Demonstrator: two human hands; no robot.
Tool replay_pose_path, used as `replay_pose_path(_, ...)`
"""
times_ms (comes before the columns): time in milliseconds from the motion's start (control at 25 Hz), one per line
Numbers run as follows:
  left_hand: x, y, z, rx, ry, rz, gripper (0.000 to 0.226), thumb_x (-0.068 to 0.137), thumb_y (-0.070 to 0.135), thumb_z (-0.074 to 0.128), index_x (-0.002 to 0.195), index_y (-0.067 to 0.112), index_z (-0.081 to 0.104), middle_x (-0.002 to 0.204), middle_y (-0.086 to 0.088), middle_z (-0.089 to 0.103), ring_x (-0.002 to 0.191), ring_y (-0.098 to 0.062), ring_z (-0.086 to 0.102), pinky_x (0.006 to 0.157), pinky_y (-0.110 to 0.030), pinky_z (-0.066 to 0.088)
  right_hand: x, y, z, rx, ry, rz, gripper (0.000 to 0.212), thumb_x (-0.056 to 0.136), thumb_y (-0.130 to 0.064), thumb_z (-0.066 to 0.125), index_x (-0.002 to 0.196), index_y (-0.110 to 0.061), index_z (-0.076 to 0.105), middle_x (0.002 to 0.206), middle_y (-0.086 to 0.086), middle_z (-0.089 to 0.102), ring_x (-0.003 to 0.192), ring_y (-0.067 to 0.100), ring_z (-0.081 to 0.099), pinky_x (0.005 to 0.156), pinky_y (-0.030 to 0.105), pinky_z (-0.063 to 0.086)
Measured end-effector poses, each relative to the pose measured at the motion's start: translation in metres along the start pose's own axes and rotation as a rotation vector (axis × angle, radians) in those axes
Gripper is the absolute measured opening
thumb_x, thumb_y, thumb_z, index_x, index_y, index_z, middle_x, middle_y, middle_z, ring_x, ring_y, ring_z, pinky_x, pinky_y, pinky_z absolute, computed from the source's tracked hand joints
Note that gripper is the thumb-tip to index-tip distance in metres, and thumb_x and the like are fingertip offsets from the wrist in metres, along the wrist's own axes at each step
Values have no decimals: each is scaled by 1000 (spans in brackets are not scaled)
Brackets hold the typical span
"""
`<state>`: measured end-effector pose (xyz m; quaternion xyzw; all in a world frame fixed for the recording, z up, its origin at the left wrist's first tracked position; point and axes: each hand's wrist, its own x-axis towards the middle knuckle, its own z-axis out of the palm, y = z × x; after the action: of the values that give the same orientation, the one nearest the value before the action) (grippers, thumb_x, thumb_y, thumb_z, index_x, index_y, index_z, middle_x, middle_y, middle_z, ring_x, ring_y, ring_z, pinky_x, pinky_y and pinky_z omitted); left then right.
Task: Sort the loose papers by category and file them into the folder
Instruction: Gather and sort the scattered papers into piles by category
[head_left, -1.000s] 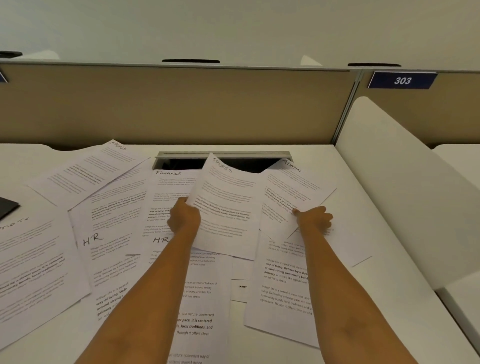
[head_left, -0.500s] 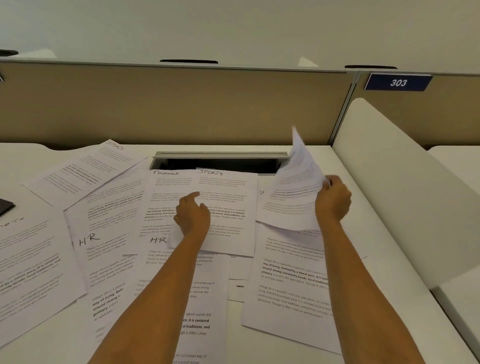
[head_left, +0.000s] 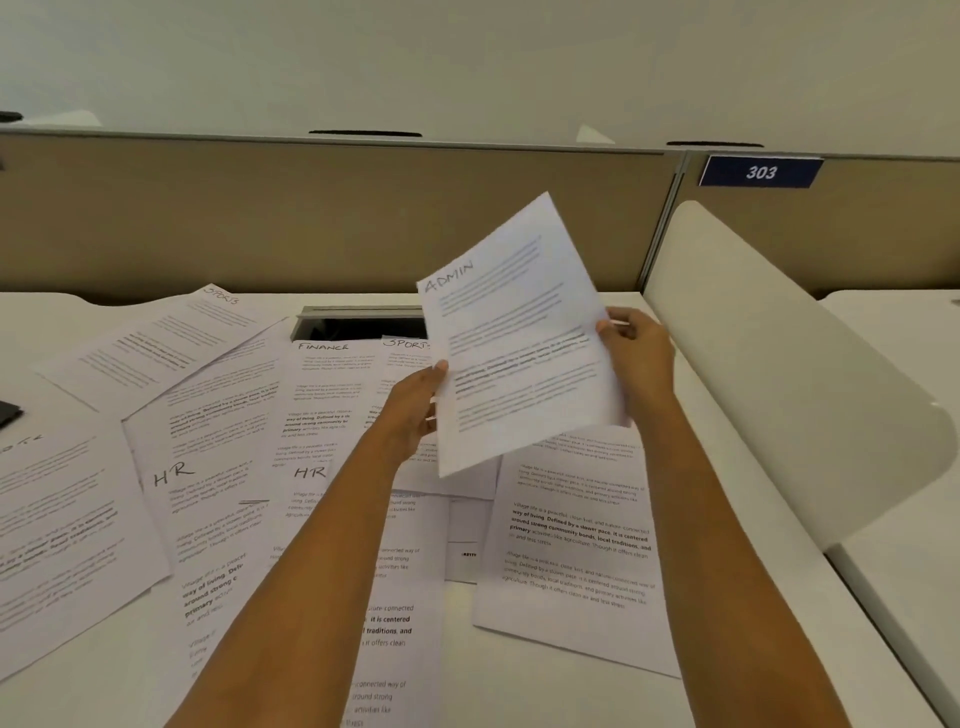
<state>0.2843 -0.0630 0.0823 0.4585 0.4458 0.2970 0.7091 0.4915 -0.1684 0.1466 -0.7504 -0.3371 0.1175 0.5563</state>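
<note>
- Printed sheets are spread overlapping across the white table (head_left: 597, 691), nearest the camera.
- Two sheets headed HR (head_left: 174, 474) are laid left of centre.
- The ADMIN sheet (head_left: 519, 338) is held tilted above the pile, gripped at its left edge by the left hand (head_left: 413, 410) and at its right edge by the right hand (head_left: 636, 358).
- Behind it, sheets headed FINANCE (head_left: 322, 347) and SPORTS (head_left: 405, 344) are seen at a cable slot (head_left: 358, 325).
- A sign reading 303 (head_left: 761, 172) is fixed on the partition.

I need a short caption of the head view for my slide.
Both hands hold up a sheet marked ADMIN above loose papers on the desk.
</note>
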Motion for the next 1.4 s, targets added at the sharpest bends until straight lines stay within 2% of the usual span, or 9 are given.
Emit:
replay_pose_path(200,0,-14,-17,5,146,13,34,96,10,49,130,10,52,123,-9,61,102,-26,60,89,-40,50,-16,48,22,-1,-49,95,24,95,-18,51,116,-12,62,114,8,67,98,23,64,83,29,50)
replay_pose_path(360,-1,-23,-33,-184,353,0,35,96,3,45,131,6,50,126,-14,57,98,-26,55,90,-40,47,-39,96,20,-422,25,38,30,98,-19,43,124,-11,56,120,12,64,104,29,62,84,32,47)
replay_pose_path(520,0,-27,-43,-231,472,46,37,97,3,43,133,7,48,133,-16,53,98,-23,51,90,-35,44,-62,141,21,-860,-263,71,50,100,-37,29,145,-14,31,154,11,26,142,28,24,115,44,19)
replay_pose_path(680,-1,-25,-45,-205,550,68,35,97,6,40,131,7,49,124,-13,56,87,-18,52,86,-33,44,-64,154,19,-881,-391,75,57,100,-43,21,151,-20,8,159,7,-2,147,26,-3,118,43,0)
replay_pose_path(880,-2,-26,-47,-122,518,31,36,95,5,37,129,8,52,125,-12,57,97,-24,51,90,-39,46,-48,149,7,-664,-232,107,54,97,-36,42,144,-14,32,154,12,23,143,28,20,116,44,19)
replay_pose_path(1040,-4,-33,-47,-72,461,0,30,93,2,37,117,7,55,91,-4,60,84,-22,53,80,-37,48,-34,150,-18,-721,-80,267,56,92,-32,53,140,-8,37,146,18,34,135,35,31,109,46,29)
replay_pose_path(1120,-4,-39,-47,-35,446,-32,30,92,2,37,114,12,55,81,-1,57,84,-24,54,84,-42,48,-27,151,-29,-738,-84,319,59,90,-33,57,139,-7,38,144,20,36,133,37,32,107,46,30)
replay_pose_path(1320,-3,-54,-46,42,424,-79,21,92,5,37,94,10,58,92,-9,59,90,-26,53,88,-44,46,-16,148,-41,-775,-137,327,54,87,-31,62,135,-12,46,139,18,42,129,37,36,104,44,34)
replay_pose_path(1400,-5,-56,-43,115,402,-64,21,93,8,38,87,13,57,91,-8,58,92,-26,53,88,-41,45,-17,141,-37,-612,-53,276,50,88,-35,61,131,-11,51,135,18,48,126,37,42,102,44,36)
